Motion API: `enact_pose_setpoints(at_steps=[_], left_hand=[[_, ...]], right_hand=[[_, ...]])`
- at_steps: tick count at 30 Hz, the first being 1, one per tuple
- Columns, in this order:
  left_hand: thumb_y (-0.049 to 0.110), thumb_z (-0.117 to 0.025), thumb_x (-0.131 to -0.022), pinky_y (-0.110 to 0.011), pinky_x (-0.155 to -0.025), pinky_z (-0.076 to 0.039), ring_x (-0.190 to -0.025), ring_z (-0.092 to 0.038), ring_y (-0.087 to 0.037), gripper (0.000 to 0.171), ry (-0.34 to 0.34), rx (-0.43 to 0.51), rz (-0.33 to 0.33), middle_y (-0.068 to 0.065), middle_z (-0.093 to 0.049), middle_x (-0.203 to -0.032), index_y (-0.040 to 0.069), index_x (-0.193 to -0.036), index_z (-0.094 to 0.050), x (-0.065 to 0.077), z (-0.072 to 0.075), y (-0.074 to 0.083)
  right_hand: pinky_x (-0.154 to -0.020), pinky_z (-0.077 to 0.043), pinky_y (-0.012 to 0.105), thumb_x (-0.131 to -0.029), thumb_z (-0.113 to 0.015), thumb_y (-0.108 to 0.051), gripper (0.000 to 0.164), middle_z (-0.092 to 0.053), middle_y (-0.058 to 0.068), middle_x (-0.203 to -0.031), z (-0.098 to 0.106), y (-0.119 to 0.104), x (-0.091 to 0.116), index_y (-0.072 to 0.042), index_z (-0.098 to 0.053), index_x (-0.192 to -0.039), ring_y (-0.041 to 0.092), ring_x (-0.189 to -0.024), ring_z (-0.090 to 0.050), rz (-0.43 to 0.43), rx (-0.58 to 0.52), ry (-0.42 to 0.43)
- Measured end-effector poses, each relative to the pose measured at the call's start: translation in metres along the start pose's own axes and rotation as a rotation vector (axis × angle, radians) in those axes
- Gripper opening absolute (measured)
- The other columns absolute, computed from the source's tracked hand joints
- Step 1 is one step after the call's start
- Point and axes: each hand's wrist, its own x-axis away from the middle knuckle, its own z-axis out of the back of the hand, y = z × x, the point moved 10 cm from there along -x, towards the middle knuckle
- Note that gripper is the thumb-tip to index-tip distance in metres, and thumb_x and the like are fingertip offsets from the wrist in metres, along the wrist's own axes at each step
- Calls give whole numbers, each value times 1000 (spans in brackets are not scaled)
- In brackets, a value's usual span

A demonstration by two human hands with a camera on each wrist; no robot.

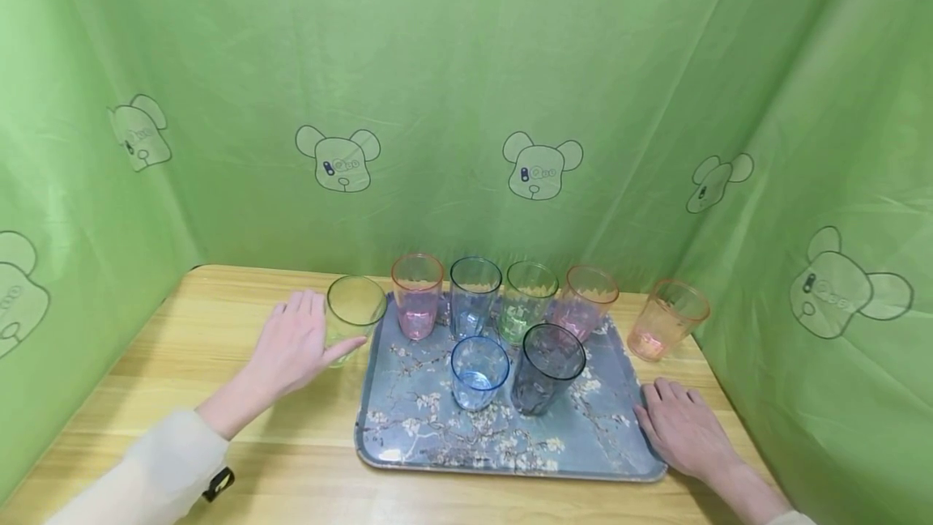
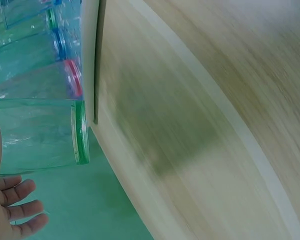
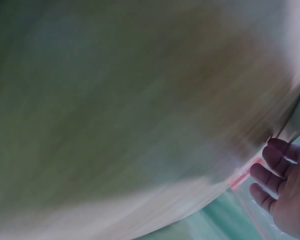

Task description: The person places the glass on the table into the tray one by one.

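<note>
My left hand (image 1: pixel 291 340) is beside a clear yellow-green glass (image 1: pixel 355 316), left of the tray. Its thumb reaches across the glass's near side, while the other fingers extend along the left side without wrapping round it. The left wrist view shows these fingers (image 2: pixel 21 204) loosely bent beside the green-based glass (image 2: pixel 40 135); whether they touch it I cannot tell. My right hand (image 1: pixel 687 432) lies at the right rim of the blue flowered tray (image 1: pixel 408 448), holding nothing. Nearest to it stands an orange glass (image 1: pixel 666 320), on the table beyond the fingertips.
Across the tray's back stand a red-rimmed pink glass (image 1: pixel 418 298), a blue glass (image 1: pixel 475 298), a green glass (image 1: pixel 528 306) and another pink glass (image 1: pixel 583 302). In front are a short blue glass (image 1: pixel 479 375) and a dark grey glass (image 1: pixel 547 371). Green curtains (image 1: pixel 452 63) surround the wooden table (image 1: pixel 291 460).
</note>
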Motion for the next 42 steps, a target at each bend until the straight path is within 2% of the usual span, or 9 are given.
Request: enact_pose_setpoints(at_steps=[9,15,23,32,37,42], left_hand=[[79,-52,-78,-33,-63,-43,-76,-51,-25,85,27,-5,-38,-13,-56,-85,-3,-99,-54,1,3,16],[77,-56,-77,-33,-65,-45,-77,-53,-24,85,4,15,-44,-14,-57,-87,-4,-103,-55,0,0,28],[81,-47,-80,-30,-63,-44,-77,-52,-22,86,-13,10,-71,-11,-57,-87,-1,-102,-57,-2,-3,43],[83,-43,-80,-28,-63,-41,-77,-50,-20,85,-15,5,-105,-9,-57,-87,1,-99,-57,-5,-10,59],[82,-46,-79,-29,-64,-43,-80,-52,-22,88,-21,9,-114,-11,-59,-90,-2,-103,-58,-5,-14,67],[80,-50,-79,-36,-74,-51,-91,-59,-27,93,-43,27,-116,-16,-63,-101,-6,-115,-57,-5,-19,75]], right_hand=[[-69,-40,46,-90,-61,-29,22,-50,5,-81,3,-1,-1,-9,-55,-94,28,-82,-55,-1,0,6],[-70,-41,47,-90,-60,-29,22,-51,5,-82,4,-1,-1,-9,-55,-95,28,-83,-55,-8,0,-10],[-71,-41,47,-90,-61,-29,22,-51,5,-82,5,-2,0,-8,-56,-95,28,-84,-56,-3,-2,-3],[-69,-41,46,-90,-60,-30,23,-50,5,-81,3,-1,0,-8,-55,-96,28,-83,-56,1,-1,5],[-69,-41,46,-90,-60,-29,22,-51,5,-81,4,-1,0,-8,-55,-95,28,-82,-56,2,-3,9],[-69,-41,46,-89,-62,-29,22,-51,5,-81,5,-1,0,-9,-56,-95,28,-82,-56,5,0,21]])
